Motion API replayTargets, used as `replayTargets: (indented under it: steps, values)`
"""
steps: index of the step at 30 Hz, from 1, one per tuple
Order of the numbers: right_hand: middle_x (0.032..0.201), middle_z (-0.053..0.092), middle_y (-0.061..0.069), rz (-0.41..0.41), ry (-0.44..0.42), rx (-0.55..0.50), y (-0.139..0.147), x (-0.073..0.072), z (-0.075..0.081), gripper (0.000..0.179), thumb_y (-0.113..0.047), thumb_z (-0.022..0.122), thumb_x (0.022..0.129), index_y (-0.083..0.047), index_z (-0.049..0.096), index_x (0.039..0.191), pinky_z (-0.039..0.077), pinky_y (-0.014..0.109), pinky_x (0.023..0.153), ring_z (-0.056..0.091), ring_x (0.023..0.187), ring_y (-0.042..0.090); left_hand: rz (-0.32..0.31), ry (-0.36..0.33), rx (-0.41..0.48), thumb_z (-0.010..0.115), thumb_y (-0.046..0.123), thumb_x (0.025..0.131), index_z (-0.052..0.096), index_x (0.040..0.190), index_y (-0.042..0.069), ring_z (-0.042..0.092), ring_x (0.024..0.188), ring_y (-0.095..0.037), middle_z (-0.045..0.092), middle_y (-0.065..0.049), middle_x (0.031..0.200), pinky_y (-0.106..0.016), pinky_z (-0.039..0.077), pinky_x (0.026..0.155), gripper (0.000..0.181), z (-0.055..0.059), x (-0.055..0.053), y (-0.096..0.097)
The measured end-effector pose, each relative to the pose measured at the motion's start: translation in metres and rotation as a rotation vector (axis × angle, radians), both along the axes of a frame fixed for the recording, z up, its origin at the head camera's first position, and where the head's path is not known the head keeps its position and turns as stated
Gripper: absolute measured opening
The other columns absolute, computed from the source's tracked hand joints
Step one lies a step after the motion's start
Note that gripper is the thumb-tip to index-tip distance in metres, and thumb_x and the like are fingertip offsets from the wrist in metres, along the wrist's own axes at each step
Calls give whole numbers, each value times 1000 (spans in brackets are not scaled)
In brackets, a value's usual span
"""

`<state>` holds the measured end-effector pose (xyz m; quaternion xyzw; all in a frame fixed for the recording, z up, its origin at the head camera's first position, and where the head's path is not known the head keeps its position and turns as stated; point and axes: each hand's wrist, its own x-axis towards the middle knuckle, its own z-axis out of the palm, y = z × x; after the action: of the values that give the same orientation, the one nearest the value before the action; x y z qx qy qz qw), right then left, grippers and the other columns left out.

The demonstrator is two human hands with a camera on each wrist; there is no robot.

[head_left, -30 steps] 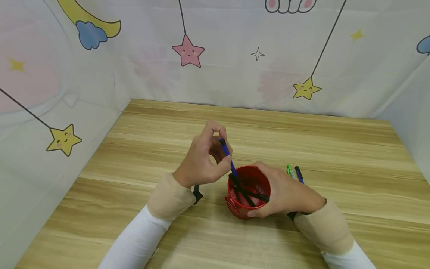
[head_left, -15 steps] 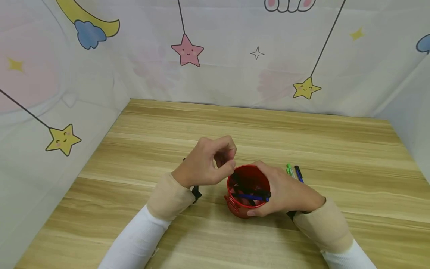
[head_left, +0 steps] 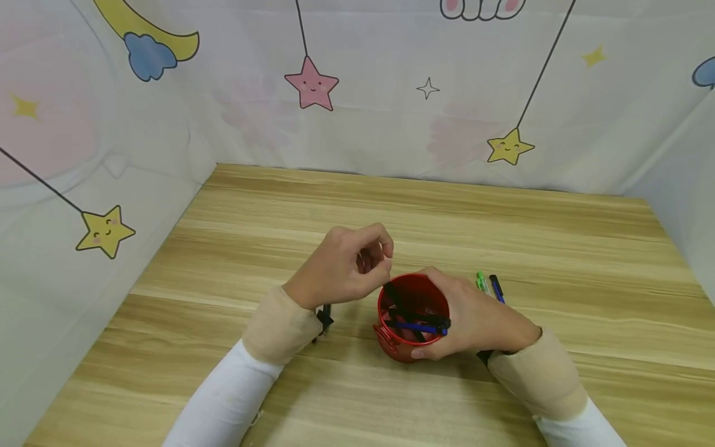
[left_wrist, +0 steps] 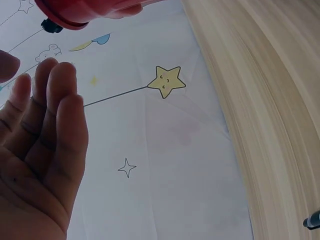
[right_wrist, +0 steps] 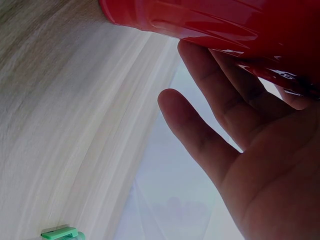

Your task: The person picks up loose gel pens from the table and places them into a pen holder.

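In the head view my right hand [head_left: 475,316] grips a small red bucket [head_left: 399,352] by its right side, thumb on the near side. Inside it lie a blue pen [head_left: 416,326] and dark pens, one of which leans on the left rim as a black pen [head_left: 394,295]. My left hand [head_left: 349,264] hovers just left of that rim with bent fingers. The left wrist view shows its fingers [left_wrist: 67,125] apart from the thumb, holding nothing, below the black pen end [left_wrist: 51,26] that pokes past the rim. The right wrist view shows the bucket wall [right_wrist: 210,20] against some fingertips.
A green pen [head_left: 482,282] and a blue pen with a black end [head_left: 496,288] lie on the wooden table [head_left: 279,205] behind the right hand. A dark pen-like tip [left_wrist: 312,221] shows at the left wrist view's edge. Printed cloth walls [head_left: 380,136] surround the table.
The left hand let go of the blue pen, which dropped from leaning upright to lying across the bucket. Since then the left hand has shifted only slightly. The right hand keeps its grip.
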<state>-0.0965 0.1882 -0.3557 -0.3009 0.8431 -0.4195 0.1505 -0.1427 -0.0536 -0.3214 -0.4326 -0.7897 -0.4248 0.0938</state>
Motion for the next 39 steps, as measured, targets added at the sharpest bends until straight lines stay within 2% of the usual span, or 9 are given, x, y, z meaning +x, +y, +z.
replayTargets:
  steps: [7,12,20,27,39]
  values:
    - [119,61,-17,12,3,-6,0,0,1,82,-52,85,61,-32,45,129,54,30,89,61,108,5,39,5,-39,56,13,82,58,86,14,51,53,1,58,10,61,-15,45,51,5,-1,-1,-1]
    - [118,61,-17,8,-3,-5,0,0,0,81,-53,85,60,-32,45,127,54,31,90,61,108,6,70,34,-62,55,14,81,59,88,16,51,53,3,58,11,60,-15,45,52,8,-3,-3,-1]
    - [117,62,-17,3,-11,-8,-1,0,1,79,-53,85,60,-33,46,126,54,31,90,62,108,6,173,65,-139,54,14,76,60,90,19,50,53,2,57,13,60,-17,43,51,16,-5,-4,-1]
    - [116,62,-17,-2,-6,-2,-1,1,2,78,-54,85,60,-32,47,125,54,32,91,62,107,5,262,37,-231,54,19,76,60,94,23,48,49,2,60,15,63,-19,40,48,20,-7,-5,-2]
    - [117,61,-18,8,10,-6,-2,0,2,78,-52,85,61,-33,45,126,54,32,90,61,108,5,301,-13,-335,55,22,77,58,101,24,45,44,-2,61,15,65,-22,38,46,25,-9,-5,-3]
